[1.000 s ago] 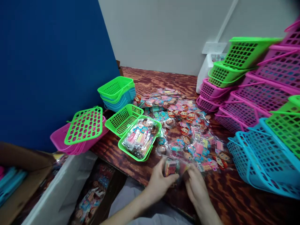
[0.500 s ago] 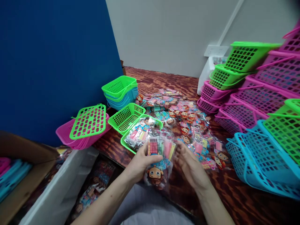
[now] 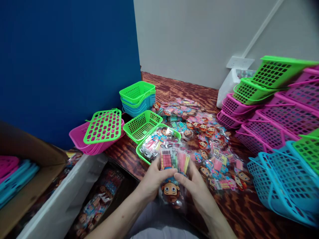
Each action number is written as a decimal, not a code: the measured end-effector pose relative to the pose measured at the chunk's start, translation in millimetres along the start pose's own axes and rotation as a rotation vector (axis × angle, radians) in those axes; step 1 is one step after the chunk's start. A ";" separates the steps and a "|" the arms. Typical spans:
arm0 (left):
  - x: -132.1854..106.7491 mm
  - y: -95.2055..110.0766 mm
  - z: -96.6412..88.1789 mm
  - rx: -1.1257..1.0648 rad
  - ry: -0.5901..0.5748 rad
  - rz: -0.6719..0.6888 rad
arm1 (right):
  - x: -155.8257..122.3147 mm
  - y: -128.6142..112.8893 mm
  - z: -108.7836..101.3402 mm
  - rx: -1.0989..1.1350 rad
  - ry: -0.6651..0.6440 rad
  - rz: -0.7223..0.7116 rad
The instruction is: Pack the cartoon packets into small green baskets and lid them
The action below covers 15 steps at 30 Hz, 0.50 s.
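Observation:
A bunch of clear plastic packets [image 3: 170, 189], each with a cartoon figure and coloured strips inside, is held upside down over the near table edge. My left hand [image 3: 154, 177] grips its left side, thumb across the front. My right hand [image 3: 196, 182] closes on the right side, its thumb also on the front. Just beyond the packets stands a green basket [image 3: 177, 133] filled with similar packets, partly covered by the held ones. An open green basket [image 3: 142, 125] adjoins it on the left. Many loose packets [image 3: 199, 127] are spread over the wooden table.
Stacked green and blue baskets [image 3: 138, 96] stand behind. Pink baskets [image 3: 82, 139] with a green lattice piece [image 3: 103, 126] on top lie left. Pink baskets [image 3: 264, 132] and blue baskets [image 3: 281, 186] pile up right. A white foam box [image 3: 62, 196] and cardboard box [image 3: 32, 196] sit lower left.
My right hand has moved in from beside the packets and closed on their right side. The left hand keeps its grip. The view has turned slightly left.

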<state>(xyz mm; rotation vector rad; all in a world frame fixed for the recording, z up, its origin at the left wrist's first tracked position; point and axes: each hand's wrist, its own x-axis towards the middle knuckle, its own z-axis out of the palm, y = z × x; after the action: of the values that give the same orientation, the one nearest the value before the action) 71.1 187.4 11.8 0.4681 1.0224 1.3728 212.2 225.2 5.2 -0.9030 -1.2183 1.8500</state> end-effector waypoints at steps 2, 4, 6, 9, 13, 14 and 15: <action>1.7 3.7 -1.1 0.014 -0.021 -0.005 | 1.4 1.0 2.0 0.010 0.002 -0.011; 1.5 4.9 -2.1 0.020 -0.023 -0.011 | 1.6 3.4 3.7 0.035 0.007 -0.012; -0.7 3.9 -2.0 0.008 -0.007 -0.011 | 0.4 6.3 4.9 0.060 0.021 0.002; -5.7 1.4 1.2 -0.025 0.008 -0.003 | -2.7 9.9 5.6 0.067 0.046 0.027; -8.4 4.0 6.0 -0.055 -0.014 -0.009 | -6.4 11.4 8.6 0.064 0.096 0.028; -7.4 6.1 6.0 -0.065 -0.021 -0.011 | -6.6 11.0 10.3 0.074 0.107 0.024; -5.6 8.8 5.2 -0.072 -0.030 -0.011 | -6.3 10.0 12.2 0.090 0.109 0.019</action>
<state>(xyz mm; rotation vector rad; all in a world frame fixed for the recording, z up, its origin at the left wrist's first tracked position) 71.0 185.3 23.3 0.4281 0.9462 1.3844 202.9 211.8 0.6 -0.9553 -1.0553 1.8305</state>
